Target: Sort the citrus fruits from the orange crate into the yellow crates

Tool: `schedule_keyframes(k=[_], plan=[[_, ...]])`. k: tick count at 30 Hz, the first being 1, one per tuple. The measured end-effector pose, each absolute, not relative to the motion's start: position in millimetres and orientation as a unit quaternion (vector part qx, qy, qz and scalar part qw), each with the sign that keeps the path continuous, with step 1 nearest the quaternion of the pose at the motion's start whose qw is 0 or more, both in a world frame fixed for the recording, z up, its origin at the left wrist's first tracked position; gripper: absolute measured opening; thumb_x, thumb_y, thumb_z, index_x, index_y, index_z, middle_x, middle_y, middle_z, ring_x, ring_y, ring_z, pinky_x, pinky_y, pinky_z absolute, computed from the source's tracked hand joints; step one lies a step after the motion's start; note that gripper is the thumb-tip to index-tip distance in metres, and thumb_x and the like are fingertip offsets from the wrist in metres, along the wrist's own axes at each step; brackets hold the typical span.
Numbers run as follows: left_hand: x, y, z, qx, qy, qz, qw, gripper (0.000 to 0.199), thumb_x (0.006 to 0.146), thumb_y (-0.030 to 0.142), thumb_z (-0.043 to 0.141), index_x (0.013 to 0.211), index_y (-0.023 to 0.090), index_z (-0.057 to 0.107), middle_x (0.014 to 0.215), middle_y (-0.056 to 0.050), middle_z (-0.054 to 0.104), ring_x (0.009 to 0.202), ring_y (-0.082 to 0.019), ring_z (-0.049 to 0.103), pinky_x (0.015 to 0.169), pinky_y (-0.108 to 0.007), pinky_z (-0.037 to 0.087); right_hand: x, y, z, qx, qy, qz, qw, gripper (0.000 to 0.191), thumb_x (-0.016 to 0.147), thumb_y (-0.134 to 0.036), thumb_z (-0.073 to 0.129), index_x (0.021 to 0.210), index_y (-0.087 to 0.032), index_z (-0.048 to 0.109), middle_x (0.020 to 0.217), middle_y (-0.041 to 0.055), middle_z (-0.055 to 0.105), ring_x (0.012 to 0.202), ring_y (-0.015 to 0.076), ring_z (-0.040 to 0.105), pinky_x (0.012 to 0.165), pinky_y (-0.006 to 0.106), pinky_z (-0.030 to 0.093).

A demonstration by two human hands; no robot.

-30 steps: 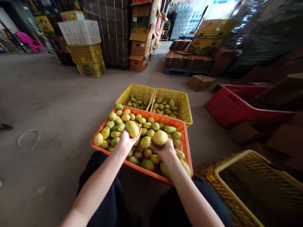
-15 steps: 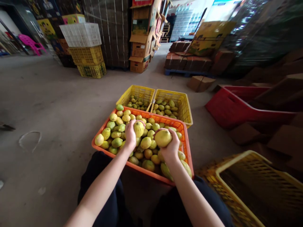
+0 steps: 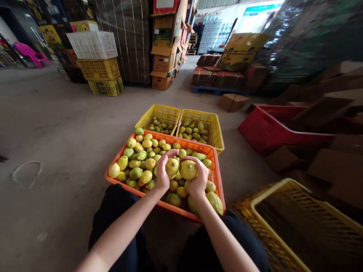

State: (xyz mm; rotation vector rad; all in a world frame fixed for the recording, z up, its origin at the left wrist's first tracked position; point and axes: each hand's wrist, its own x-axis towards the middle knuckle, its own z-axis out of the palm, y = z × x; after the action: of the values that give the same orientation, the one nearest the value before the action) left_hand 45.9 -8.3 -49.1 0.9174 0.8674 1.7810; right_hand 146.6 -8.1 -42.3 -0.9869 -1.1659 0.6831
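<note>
My left hand [image 3: 162, 170] is curled round a yellow lemon [image 3: 172, 167], with its fingertips reaching over the fruit's far side. My right hand [image 3: 200, 176] grips a second, pale yellow lemon [image 3: 188, 170], its blunt end turned towards me. The two lemons are close side by side, above the orange crate [image 3: 221, 189]. Many more yellow and green lemons [image 3: 136, 173] fill that crate, which stands at my knees. Larger greenish fruits [image 3: 214, 203] lie in its near right corner, partly behind my right wrist.
Two yellow crates [image 3: 221, 132] holding greener fruit stand against the orange crate's far side. To the right are a yellow crate [image 3: 262, 221] and a red bin [image 3: 255, 128] with cardboard. Stacked crates [image 3: 99, 69], cartons [image 3: 162, 60] and a loaded pallet [image 3: 218, 90] stand farther back.
My hands have come closer together, bringing the two lemons nearly side by side. The left hand has moved right and a little lower. The whole view has shifted slightly.
</note>
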Motion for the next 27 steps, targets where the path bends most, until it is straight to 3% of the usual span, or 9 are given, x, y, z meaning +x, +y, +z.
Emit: schedule_keyframes(k=[4, 7, 10, 13, 21, 27], plan=[[46, -7, -39, 0.340, 0.372, 0.718, 0.480, 0.036, 0.091, 0.041, 0.049, 0.078, 0.019, 0.075, 0.093, -0.009, 0.079, 0.106, -0.028, 0.072, 0.102, -0.039, 0.052, 142, -8, -37, -0.452, -0.474, 0.362, 0.663, 0.037, 0.092, -0.038, 0.048, 0.074, -0.022, 0.076, 0.082, 0.0036, 0.075, 0.085, 0.0227, 0.065, 0.089, 0.035, 0.053], [41, -3, -28, 0.217, 0.402, 0.682, 0.571, 0.032, 0.089, 0.032, 0.046, 0.070, 0.019, 0.069, 0.080, -0.009, 0.076, 0.102, -0.028, 0.073, 0.099, -0.039, 0.054, 139, -4, -26, -0.510, -0.366, 0.478, 0.615, 0.032, 0.092, -0.037, 0.052, 0.071, -0.022, 0.072, 0.079, 0.0029, 0.073, 0.083, 0.0221, 0.067, 0.086, 0.035, 0.056], [33, 3, -21, 0.042, 0.423, 0.615, 0.664, 0.027, 0.089, 0.025, 0.044, 0.074, 0.020, 0.065, 0.075, -0.007, 0.072, 0.098, -0.026, 0.073, 0.092, -0.038, 0.058, 139, 5, -20, -0.541, -0.198, 0.606, 0.549, 0.020, 0.092, -0.032, 0.057, 0.078, -0.023, 0.068, 0.074, 0.0009, 0.070, 0.081, 0.0221, 0.068, 0.080, 0.037, 0.060], [29, 7, -20, -0.054, 0.438, 0.584, 0.681, 0.018, 0.090, 0.022, 0.048, 0.079, 0.022, 0.061, 0.073, -0.003, 0.069, 0.095, -0.024, 0.073, 0.088, -0.035, 0.059, 142, 13, -20, -0.520, -0.097, 0.689, 0.495, 0.005, 0.091, -0.024, 0.062, 0.086, -0.023, 0.064, 0.069, -0.0011, 0.067, 0.079, 0.0218, 0.068, 0.072, 0.037, 0.062], [23, 9, -21, -0.061, 0.432, 0.572, 0.694, 0.013, 0.090, 0.024, 0.052, 0.079, 0.023, 0.059, 0.077, -0.002, 0.067, 0.093, -0.023, 0.071, 0.084, -0.032, 0.058, 151, 19, -39, -0.443, -0.030, 0.770, 0.457, 0.005, 0.091, -0.022, 0.060, 0.095, -0.021, 0.062, 0.076, 0.0026, 0.069, 0.065, 0.0193, 0.065, 0.057, 0.032, 0.059], [24, 8, -19, -0.060, 0.432, 0.601, 0.670, 0.026, 0.095, 0.022, 0.046, 0.074, 0.023, 0.061, 0.073, -0.002, 0.068, 0.095, -0.021, 0.071, 0.089, -0.030, 0.057, 145, 15, -29, -0.468, -0.031, 0.744, 0.476, 0.006, 0.094, -0.026, 0.059, 0.091, -0.023, 0.062, 0.074, -0.0003, 0.070, 0.068, 0.0182, 0.066, 0.064, 0.032, 0.060]])
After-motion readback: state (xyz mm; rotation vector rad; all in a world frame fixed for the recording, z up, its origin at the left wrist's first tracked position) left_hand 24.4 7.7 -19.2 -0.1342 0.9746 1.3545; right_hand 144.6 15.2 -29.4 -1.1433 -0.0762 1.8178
